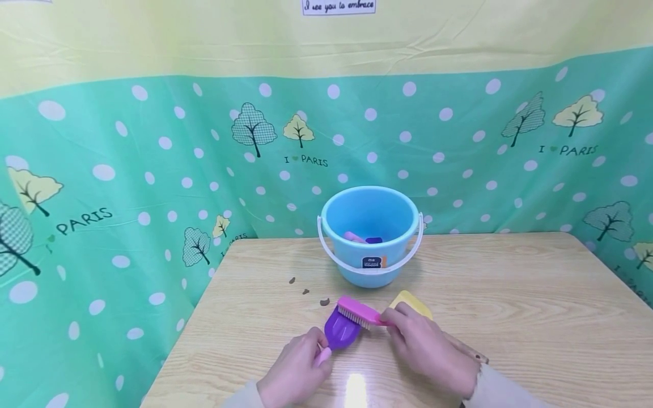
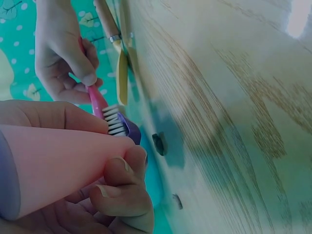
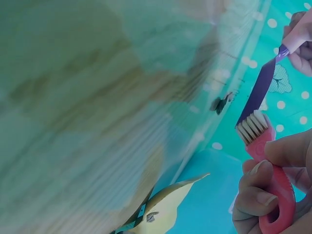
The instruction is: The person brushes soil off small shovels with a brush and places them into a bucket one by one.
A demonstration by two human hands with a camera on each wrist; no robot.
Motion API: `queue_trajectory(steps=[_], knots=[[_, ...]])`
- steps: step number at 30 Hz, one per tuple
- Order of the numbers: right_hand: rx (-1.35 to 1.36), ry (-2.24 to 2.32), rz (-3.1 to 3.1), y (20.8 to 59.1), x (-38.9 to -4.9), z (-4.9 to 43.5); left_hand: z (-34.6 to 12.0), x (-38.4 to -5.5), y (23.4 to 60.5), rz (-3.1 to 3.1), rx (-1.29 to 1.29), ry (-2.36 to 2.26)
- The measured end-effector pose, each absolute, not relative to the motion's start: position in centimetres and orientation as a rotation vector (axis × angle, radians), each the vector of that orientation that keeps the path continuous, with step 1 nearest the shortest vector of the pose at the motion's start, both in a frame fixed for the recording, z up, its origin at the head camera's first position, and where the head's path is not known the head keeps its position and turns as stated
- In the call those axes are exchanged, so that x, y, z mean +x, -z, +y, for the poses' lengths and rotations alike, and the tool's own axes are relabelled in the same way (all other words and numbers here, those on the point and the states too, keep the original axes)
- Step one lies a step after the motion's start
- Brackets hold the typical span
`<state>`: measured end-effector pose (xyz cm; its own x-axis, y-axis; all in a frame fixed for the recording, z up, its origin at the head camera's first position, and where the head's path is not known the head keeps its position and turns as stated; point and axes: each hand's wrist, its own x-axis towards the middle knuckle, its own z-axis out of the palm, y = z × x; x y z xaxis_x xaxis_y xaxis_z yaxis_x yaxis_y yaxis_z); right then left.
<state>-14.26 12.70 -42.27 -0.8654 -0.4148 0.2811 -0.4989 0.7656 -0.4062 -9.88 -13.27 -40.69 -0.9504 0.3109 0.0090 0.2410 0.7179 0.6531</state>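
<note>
My left hand grips the pink handle of a small toy shovel with a purple blade. The blade is held low over the wooden table, front end pointing away from me. In my right hand is a pink brush, pinched by its looped handle. Its pale bristles meet the purple blade near the front end. Several small dark bits lie on the table just beyond the blade, trailing off to the back left.
A light blue bucket with a white handle stands behind the hands, a pink and a dark blue thing inside. A yellow shovel with a wooden handle lies partly beneath my right hand. A patterned green cloth hangs behind the table.
</note>
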Motion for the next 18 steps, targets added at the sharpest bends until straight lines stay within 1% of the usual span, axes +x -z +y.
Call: queue_trajectory(steps=[18], knots=[[0.632,-0.798,-2.700,41.92,-15.14,13.64,-13.49,-9.64,40.59,2.810,0.507,-1.067]])
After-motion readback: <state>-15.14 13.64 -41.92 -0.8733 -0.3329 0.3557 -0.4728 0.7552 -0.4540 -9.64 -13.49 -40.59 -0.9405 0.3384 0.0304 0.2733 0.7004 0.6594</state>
